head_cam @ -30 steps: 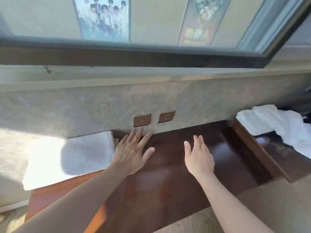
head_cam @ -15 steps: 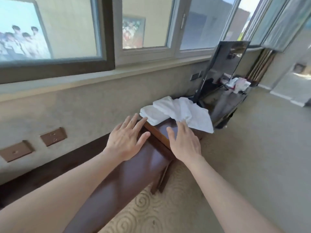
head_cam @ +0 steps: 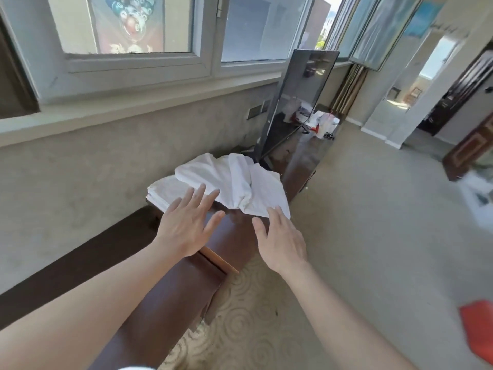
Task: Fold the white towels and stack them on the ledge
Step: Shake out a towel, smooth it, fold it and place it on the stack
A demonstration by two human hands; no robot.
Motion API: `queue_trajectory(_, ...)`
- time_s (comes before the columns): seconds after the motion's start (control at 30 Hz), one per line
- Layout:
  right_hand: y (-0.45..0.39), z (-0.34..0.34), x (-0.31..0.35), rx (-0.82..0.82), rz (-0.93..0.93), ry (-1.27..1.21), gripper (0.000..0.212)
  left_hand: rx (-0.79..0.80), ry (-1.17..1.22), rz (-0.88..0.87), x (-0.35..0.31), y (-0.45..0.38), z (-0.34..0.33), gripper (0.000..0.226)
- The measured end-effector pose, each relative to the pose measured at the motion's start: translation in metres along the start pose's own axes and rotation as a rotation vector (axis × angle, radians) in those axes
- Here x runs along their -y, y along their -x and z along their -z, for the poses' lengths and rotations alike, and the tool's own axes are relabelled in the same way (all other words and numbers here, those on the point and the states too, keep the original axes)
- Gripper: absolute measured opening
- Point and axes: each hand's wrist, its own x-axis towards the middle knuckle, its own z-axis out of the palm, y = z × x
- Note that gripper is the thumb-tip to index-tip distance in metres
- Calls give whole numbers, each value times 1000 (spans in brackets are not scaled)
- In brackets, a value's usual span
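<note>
A crumpled white towel lies on the end of a dark wooden ledge, partly over a flat folded white towel beneath it. My left hand hovers with fingers spread, its fingertips over the edge of the folded towel. My right hand is stretched out flat, fingertips at the crumpled towel's near corner. Neither hand grips anything.
A dark flat screen stands just behind the towels on a lower dark cabinet. Windows and a pale sill run along the wall on the left. Patterned carpet lies below, an orange object at the right edge.
The view has swung right from the bare ledge and folded towel on the left to the towel pile. Both hands have moved forward up to the towels.
</note>
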Motion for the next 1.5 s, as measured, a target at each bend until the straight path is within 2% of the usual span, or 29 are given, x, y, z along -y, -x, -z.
queue_trajectory(0.17,-47,-32,-29,71,-100,-1,68,130,-18,-15,14,-51,-39,82)
queue_trajectory(0.4,-120,-68,-44,165,-133,-61,69,228,-21,66,28,-113,-68,77)
queue_trajectory(0.73,-273,-126,-99,295,-67,-181,65,369,-100,318,36,-210,-143,64)
queue_trajectory(0.87,-335,-156,-129,352,-72,-138,66,298,-8,568,43,-268,-173,67)
queue_trajectory(0.97,-382,-182,-145,365,-98,-102,71,214,83,796,57,-310,-197,78)
queue_trajectory(1.13,-439,-215,-155,371,-271,-22,77,58,277,1121,75,-346,-214,98)
queue_trajectory(1.27,-446,-231,-149,296,-273,23,55,60,135,1191,71,-353,-222,86)
queue_trajectory(1.37,-445,-242,-153,116,-280,-53,30,-68,134,1168,73,-352,-226,62)
queue_trajectory(1.5,-451,-241,-151,64,-333,-152,14,-229,228,1095,67,-346,-222,40)
